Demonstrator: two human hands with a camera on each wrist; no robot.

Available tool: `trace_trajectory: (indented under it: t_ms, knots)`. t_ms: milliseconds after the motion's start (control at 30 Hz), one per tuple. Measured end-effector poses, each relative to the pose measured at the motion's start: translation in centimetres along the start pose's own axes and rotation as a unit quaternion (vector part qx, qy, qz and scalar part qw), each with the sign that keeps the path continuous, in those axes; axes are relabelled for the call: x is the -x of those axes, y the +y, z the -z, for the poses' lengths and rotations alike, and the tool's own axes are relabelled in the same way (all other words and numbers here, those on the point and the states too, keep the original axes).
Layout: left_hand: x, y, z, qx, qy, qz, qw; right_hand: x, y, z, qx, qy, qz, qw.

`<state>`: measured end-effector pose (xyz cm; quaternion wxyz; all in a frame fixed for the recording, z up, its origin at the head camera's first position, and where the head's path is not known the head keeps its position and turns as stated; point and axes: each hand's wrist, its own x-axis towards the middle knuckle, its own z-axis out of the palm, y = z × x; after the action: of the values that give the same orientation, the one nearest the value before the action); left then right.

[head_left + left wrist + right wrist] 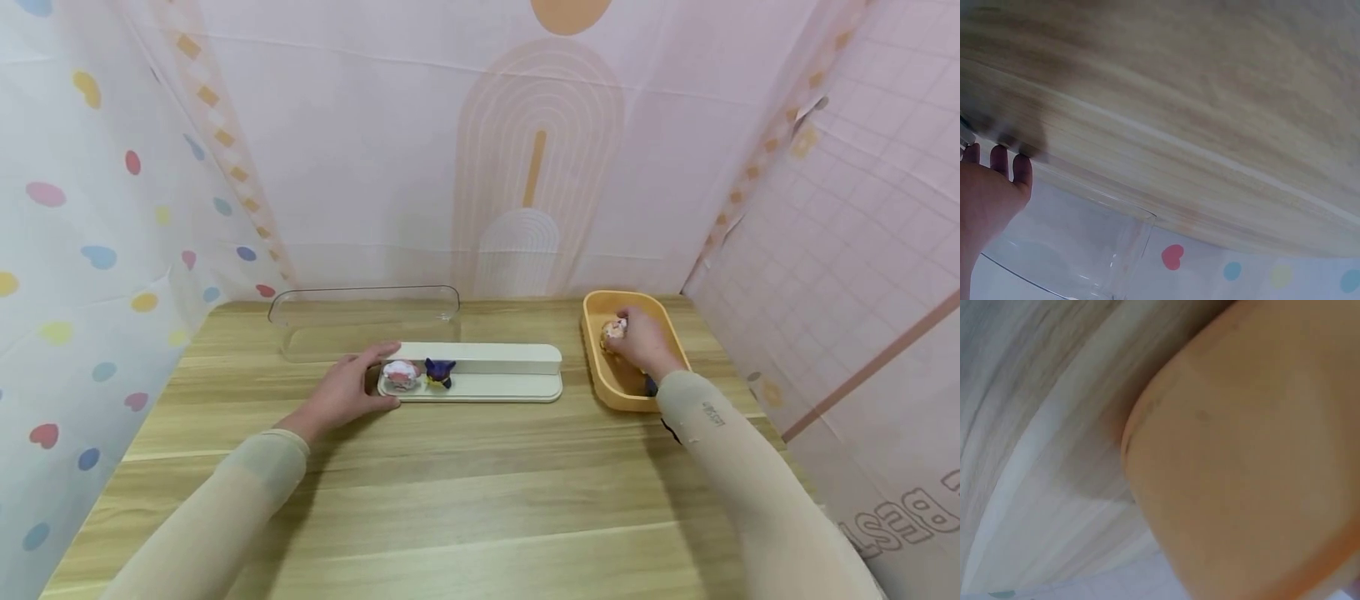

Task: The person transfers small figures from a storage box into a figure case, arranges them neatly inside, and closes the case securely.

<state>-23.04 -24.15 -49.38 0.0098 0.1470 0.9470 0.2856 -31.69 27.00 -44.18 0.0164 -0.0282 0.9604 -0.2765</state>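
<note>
Stand (510,387): on the tabletop (465,492), nearest the left hand; clock directions are taken from the stand's middle in the head view.
Left hand (347,393): at 9 o'clock, thumb at the front edge and fingers at the back, clamped on the stand's end.
Figures on the stand: white figure (401,376) at the 9 o'clock end, purple figure (439,372) just beside it, toward 3 o'clock.
Bin (621,402): at 3 o'clock, apart from the stand.
Right hand (645,342): inside the bin, thumb and fingers together on the pale figure (611,332).
Dark piece (650,386): at the bin's 5 o'clock side, mostly hidden by the wrist; kind unclear.
Cover (363,335): clear, at 10 o'clock, off the stand.
Progress: seemingly midway; two figures are placed, while the pale figure and perhaps the dark piece are left.
</note>
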Motion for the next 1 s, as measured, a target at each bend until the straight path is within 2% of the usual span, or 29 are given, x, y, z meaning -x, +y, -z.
trace_trajectory:
  t_ms: [200, 400, 500, 767, 900, 1000]
  knots:
    - [-0.1, -0.1, -0.3, 0.01, 0.005, -0.013, 0.9998, 0.4, 0.1, -0.4, -0.07, 0.042, -0.059, 0.995]
    - [0.0, 0.0, -0.2, 0.009, 0.005, -0.007, 0.9999, 0.6, -0.1, 1.2, -0.149, 0.071, -0.074, 0.984]
    - [0.0, 0.0, -0.1, 0.005, 0.005, 0.001, 1.0, 0.7, -0.8, 2.4, -0.17, 0.062, -0.064, 0.981]
    - [-0.1, -0.1, 0.0, 0.0, 0.0, -0.002, 1.0, 1.9, -3.6, 4.5, -0.156, 0.044, -0.031, 0.986]
    - [-0.2, -0.3, 0.0, 0.0, -0.001, 0.002, 1.0, 2.8, -6.0, 3.9, -0.135, 0.019, 0.012, 0.991]
    - [-0.2, -0.2, 0.1, 0.0, -0.003, 0.003, 1.0, 3.6, -8.1, 2.3, -0.122, 0.016, 0.074, 0.99]
